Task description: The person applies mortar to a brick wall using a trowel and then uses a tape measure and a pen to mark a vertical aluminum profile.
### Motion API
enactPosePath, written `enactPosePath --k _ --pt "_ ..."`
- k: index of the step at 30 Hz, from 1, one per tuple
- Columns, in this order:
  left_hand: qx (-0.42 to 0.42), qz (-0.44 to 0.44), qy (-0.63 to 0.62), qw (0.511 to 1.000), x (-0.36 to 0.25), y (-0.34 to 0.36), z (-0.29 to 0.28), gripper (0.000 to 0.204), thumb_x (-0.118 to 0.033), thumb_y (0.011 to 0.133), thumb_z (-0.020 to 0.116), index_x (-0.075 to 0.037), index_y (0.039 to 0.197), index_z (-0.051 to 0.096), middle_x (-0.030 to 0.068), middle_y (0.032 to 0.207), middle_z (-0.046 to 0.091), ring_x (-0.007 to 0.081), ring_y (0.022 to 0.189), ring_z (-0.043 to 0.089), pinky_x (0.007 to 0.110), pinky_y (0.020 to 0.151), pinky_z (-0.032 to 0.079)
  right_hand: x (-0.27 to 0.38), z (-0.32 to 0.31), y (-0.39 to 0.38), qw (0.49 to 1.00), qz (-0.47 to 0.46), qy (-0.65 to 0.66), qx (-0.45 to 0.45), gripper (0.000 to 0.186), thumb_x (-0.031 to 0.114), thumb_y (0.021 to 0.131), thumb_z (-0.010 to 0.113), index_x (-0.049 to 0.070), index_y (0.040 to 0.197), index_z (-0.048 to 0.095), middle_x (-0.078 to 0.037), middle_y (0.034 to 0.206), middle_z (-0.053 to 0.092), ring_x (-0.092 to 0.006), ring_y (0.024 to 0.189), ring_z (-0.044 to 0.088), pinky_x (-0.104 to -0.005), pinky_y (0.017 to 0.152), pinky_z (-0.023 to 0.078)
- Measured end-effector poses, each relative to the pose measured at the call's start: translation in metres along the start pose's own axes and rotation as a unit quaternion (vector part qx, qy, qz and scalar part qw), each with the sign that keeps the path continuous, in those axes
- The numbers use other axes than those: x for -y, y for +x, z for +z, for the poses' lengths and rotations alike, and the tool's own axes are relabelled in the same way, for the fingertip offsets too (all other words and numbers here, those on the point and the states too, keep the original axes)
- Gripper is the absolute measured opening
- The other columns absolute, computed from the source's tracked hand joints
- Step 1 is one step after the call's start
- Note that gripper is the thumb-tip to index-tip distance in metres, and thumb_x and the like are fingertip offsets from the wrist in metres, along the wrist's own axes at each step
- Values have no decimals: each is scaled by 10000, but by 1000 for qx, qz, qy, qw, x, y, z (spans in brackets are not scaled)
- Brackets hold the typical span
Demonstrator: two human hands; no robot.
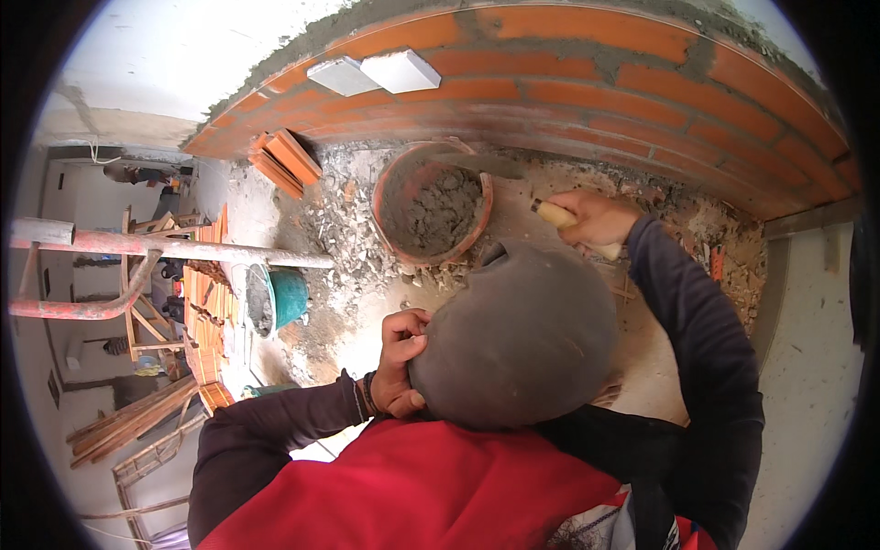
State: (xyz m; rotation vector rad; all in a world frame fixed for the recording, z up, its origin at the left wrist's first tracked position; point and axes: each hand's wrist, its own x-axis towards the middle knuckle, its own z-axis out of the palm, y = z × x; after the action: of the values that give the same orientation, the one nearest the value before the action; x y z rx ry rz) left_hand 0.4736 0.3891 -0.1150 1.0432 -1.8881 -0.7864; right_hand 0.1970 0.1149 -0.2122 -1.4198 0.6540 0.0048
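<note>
My left hand (400, 361) grips the edge of a dark grey, rounded rubber bowl (511, 339) held against my red-clad body. My right hand (591, 220) is closed on a trowel's pale handle (555, 214); its mortar-coated blade (490, 165) reaches over the right rim of a round orange-rimmed bucket (385, 229) containing grey mortar (435, 206). The bucket stands beyond the rubber bowl, near the base of the brick wall.
The brick wall (596, 78) spans the back, with two white tiles (399, 71) on it. Left are stacked bricks (284, 162), red scaffold tubing (183, 250), a green bucket (289, 298) and timber planks (128, 417). Rubble (339, 183) covers the floor around the mortar bucket.
</note>
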Motion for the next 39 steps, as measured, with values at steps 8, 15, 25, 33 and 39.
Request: enactPosePath --k 8,15,25,33,39 --pt "-4 8 -25 1000 7 -6 -2 706 -551 910 585 -166 1477 417 159 1155 394 358 1147 411 530 993 369 -67 55 69 892 -51 -380 -241 283 18 889 547 69 1159 478 -238 1023 664 -460 958 647 -526 826 509" --pt "16 15 -13 1000 25 7 1 771 -527 880 613 -186 1518 347 167 1183 389 360 1151 416 540 991 386 -129 36 9 903 5 -348 -254 275 102 941 535 83 1215 517 -215 1020 682 -425 878 679 -521 751 534" --pt "-15 -2 79 997 56 19 8 789 -624 919 535 -93 1465 331 187 1266 403 332 1232 401 509 1071 307 -119 59 -201 880 5 -207 -428 353 134 870 644 52 1198 541 -198 930 672 -384 839 680 -501 726 541" --pt "81 -20 117 990 35 76 10 696 -614 944 497 -72 1366 385 234 1259 431 349 1207 430 510 1053 314 -123 68 -238 689 -76 91 -715 431 261 973 659 4 1295 534 -162 983 642 -264 857 643 -358 793 511" --pt "186 -80 112 973 25 117 59 600 -576 967 480 -55 1263 458 261 1194 476 363 1161 472 510 1025 341 -131 6 -206 532 -77 58 -841 410 207 956 652 -1 1286 525 -212 1000 667 -363 886 663 -416 778 520"
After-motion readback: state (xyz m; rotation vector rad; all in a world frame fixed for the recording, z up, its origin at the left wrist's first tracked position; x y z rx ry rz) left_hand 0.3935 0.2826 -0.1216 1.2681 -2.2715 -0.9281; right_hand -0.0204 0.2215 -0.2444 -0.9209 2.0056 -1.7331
